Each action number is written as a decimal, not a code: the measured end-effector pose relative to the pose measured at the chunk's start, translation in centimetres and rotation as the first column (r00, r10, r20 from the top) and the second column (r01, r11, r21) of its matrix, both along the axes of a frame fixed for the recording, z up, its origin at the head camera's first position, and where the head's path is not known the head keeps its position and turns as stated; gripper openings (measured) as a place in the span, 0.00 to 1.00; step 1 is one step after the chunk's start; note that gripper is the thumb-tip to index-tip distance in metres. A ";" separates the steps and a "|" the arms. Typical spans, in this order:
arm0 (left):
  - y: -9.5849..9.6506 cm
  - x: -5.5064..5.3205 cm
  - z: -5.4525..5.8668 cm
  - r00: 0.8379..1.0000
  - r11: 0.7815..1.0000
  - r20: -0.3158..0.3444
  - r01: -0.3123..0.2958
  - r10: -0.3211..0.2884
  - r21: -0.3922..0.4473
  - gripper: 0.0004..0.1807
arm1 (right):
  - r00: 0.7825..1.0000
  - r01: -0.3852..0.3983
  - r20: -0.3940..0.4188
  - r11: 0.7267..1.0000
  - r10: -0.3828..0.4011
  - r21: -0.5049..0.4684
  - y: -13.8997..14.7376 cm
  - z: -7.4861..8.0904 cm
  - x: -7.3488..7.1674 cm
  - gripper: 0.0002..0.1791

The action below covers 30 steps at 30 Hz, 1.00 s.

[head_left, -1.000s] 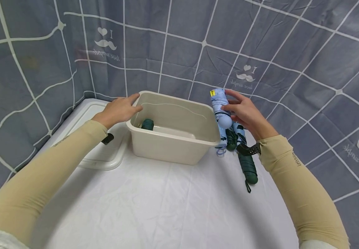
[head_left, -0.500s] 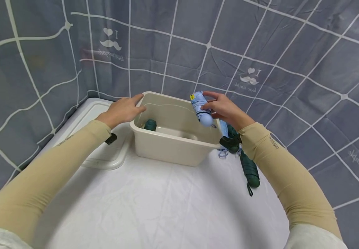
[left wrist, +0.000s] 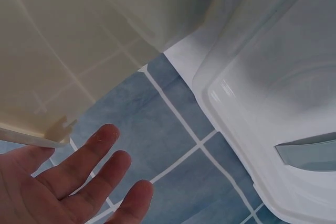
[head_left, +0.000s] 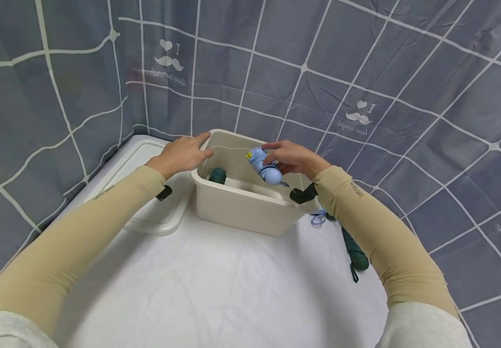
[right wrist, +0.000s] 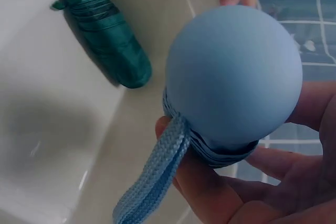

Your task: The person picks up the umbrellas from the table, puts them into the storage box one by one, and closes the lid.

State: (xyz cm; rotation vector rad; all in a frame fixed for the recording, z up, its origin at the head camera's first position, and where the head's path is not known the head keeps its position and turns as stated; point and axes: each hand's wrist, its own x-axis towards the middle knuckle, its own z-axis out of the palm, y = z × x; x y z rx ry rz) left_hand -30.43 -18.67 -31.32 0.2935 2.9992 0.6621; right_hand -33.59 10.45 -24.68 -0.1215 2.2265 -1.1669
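R fingers (head_left: 277, 144) grip lt-blue umbrella (head_left: 262, 165) over bin (head_left: 238, 212); L hand (head_left: 184, 154) @ rim (head_left: 195, 176).

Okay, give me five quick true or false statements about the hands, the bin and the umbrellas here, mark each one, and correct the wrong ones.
1. The right hand holds a light blue umbrella over the bin. True.
2. The bin is empty. False: a green umbrella lies inside it.
3. The left hand is at the bin's rim. True.
4. All the green umbrellas are in the bin. False: another green umbrella lies outside, to the right of it.
5. The white lid lies to the left of the bin. True.
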 end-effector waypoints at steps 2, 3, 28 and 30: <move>0.1 0.0 0.2 1.000 1.000 -0.004 -0.006 0.006 -0.010 0.40 | 1.000 -0.023 0.012 1.000 0.023 0.009 -0.5 -0.5 -0.4 0.41; 0.1 0.0 0.3 1.000 1.000 -0.005 -0.007 0.006 -0.016 0.40 | 0.999 -0.030 0.022 1.000 0.030 0.009 -0.8 -0.7 -0.6 0.41; 0.2 0.4 -0.2 1.000 1.000 -0.026 -0.002 0.001 -0.023 0.39 | 0.946 -0.265 0.226 0.957 0.234 0.121 -6.7 -6.5 -4.6 0.03; 0.3 0.3 -0.1 1.000 1.000 -0.025 -0.005 0.004 -0.023 0.39 | 0.949 -0.256 0.223 0.959 0.224 0.125 -6.7 -6.7 -4.6 0.08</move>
